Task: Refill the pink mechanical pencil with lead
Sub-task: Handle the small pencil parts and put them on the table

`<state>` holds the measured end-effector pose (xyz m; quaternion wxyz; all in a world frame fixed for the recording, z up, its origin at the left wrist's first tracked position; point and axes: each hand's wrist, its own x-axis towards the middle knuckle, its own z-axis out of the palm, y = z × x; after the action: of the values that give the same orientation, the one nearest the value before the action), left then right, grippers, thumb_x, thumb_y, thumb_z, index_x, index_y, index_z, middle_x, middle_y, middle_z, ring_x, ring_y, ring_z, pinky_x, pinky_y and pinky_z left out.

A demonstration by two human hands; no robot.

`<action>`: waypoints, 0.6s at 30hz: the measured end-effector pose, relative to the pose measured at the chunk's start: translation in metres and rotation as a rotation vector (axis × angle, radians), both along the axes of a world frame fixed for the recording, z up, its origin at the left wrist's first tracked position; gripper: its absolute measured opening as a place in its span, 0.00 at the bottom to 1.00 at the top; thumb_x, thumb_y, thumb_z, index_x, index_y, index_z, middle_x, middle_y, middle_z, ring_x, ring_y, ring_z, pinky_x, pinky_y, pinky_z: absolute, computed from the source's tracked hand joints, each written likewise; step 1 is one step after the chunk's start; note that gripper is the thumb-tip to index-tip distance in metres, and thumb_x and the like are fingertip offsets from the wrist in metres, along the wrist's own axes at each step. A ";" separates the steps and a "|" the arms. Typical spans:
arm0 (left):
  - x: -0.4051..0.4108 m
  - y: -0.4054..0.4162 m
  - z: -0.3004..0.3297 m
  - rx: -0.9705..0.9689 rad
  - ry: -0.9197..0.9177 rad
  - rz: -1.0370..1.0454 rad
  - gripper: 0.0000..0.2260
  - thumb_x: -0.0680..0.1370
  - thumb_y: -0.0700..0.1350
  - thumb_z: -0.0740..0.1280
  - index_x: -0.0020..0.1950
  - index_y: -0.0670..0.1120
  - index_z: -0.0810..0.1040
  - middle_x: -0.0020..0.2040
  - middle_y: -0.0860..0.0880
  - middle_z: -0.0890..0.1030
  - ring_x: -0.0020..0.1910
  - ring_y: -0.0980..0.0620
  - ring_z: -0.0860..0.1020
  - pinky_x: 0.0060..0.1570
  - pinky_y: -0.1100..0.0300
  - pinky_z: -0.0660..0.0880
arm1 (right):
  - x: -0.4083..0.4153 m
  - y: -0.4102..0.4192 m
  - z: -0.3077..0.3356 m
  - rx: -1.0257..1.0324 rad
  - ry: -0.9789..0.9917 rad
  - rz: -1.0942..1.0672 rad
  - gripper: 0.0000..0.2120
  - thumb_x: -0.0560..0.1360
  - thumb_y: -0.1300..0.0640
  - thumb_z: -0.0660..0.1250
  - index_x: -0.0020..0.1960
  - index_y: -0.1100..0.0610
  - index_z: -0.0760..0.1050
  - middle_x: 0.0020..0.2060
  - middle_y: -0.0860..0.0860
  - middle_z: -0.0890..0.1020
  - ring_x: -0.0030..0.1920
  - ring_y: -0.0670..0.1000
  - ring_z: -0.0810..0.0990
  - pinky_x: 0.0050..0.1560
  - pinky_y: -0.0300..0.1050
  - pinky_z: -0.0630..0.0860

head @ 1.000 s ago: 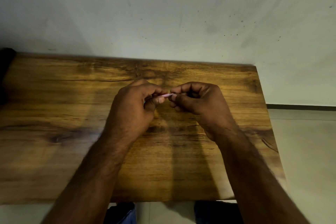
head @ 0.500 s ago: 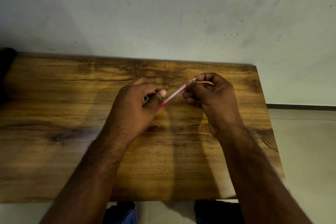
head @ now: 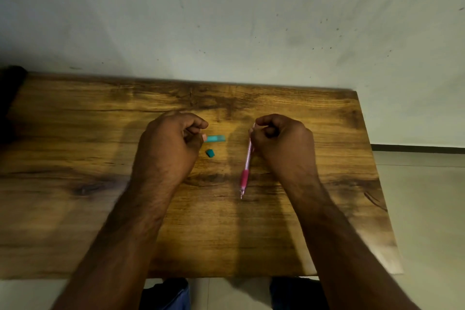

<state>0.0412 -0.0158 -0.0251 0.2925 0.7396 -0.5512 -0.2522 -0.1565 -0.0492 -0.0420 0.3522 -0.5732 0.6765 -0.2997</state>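
Nearest me, at 6 o'clock below the bench (head: 75, 234) edge, my knees in blue cloth; nothing else there.

Pink mechanical pencil (head: 246, 168): one. It stands steeply on the bench just right of centre, tip down toward me at 6 o'clock, darker pink grip low, upper end leaning away to 12 o'clock. Whether the tip touches the wood or hangs just above it, I cannot tell. My right hand (head: 281, 143) is curled around the top end, fingertips pinched there. Likely reason: keeping the open back end up and steady so lead can drop in. Whether the end cap is off is hidden by my fingers.

Small teal cap (head: 209, 153): one, loose on the wood, at about 9 o'clock from the pencil and well apart from it. I judge it the lid of the lead case, set aside within reach.

Teal lead case (head: 214, 138): one, just beyond the cap, lying roughly flat, pointing to 3 o'clock. My left hand (head: 173, 143) is closed, thumb and forefinger pinching its near end; open mouth presumably faces the pencil for tipping out a lead.

No loose lead visible; too fine to tell in this light.

Count: two hands, one pencil, one case, one cap. Refill not yet made, by my reading.
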 end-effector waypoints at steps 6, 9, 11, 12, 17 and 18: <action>0.001 0.001 0.000 0.021 -0.007 -0.003 0.09 0.76 0.43 0.75 0.54 0.54 0.85 0.49 0.55 0.82 0.45 0.61 0.78 0.45 0.62 0.78 | 0.008 0.004 -0.005 -0.049 0.069 0.046 0.07 0.74 0.54 0.77 0.52 0.50 0.83 0.37 0.43 0.84 0.38 0.43 0.84 0.45 0.50 0.83; 0.000 0.001 0.002 0.026 -0.002 0.000 0.09 0.76 0.42 0.75 0.54 0.53 0.85 0.49 0.55 0.82 0.46 0.60 0.79 0.44 0.63 0.77 | 0.009 0.005 -0.004 -0.062 0.096 0.054 0.08 0.74 0.54 0.76 0.52 0.50 0.83 0.39 0.43 0.84 0.40 0.43 0.83 0.46 0.50 0.83; 0.001 0.001 0.001 0.029 -0.001 0.006 0.09 0.76 0.42 0.75 0.54 0.53 0.85 0.49 0.55 0.82 0.46 0.60 0.78 0.44 0.63 0.77 | 0.009 0.006 -0.001 -0.100 0.158 0.076 0.09 0.75 0.52 0.75 0.55 0.50 0.82 0.42 0.43 0.84 0.42 0.44 0.83 0.46 0.51 0.82; 0.001 0.001 0.001 0.028 0.004 0.012 0.09 0.76 0.42 0.75 0.54 0.53 0.85 0.48 0.55 0.82 0.46 0.61 0.78 0.45 0.63 0.78 | 0.010 0.007 0.001 -0.138 0.206 0.088 0.11 0.76 0.52 0.75 0.57 0.50 0.82 0.44 0.44 0.84 0.43 0.45 0.82 0.46 0.51 0.82; -0.002 0.001 0.004 0.003 0.012 0.065 0.07 0.78 0.44 0.74 0.53 0.54 0.85 0.47 0.58 0.81 0.43 0.65 0.76 0.39 0.70 0.69 | 0.031 0.024 0.012 -0.312 0.322 0.248 0.12 0.77 0.51 0.72 0.59 0.51 0.81 0.48 0.47 0.83 0.48 0.50 0.80 0.46 0.47 0.78; -0.003 0.000 0.004 -0.001 0.006 0.066 0.07 0.78 0.43 0.73 0.53 0.54 0.85 0.47 0.58 0.81 0.42 0.64 0.76 0.39 0.70 0.68 | 0.037 0.028 0.011 -0.329 0.348 0.304 0.11 0.76 0.52 0.73 0.58 0.51 0.82 0.47 0.48 0.83 0.48 0.51 0.80 0.46 0.47 0.77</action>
<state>0.0378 -0.0155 -0.0212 0.3025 0.7565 -0.5258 -0.2445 -0.1193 -0.0212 -0.0314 0.1742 -0.7603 0.5752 -0.2463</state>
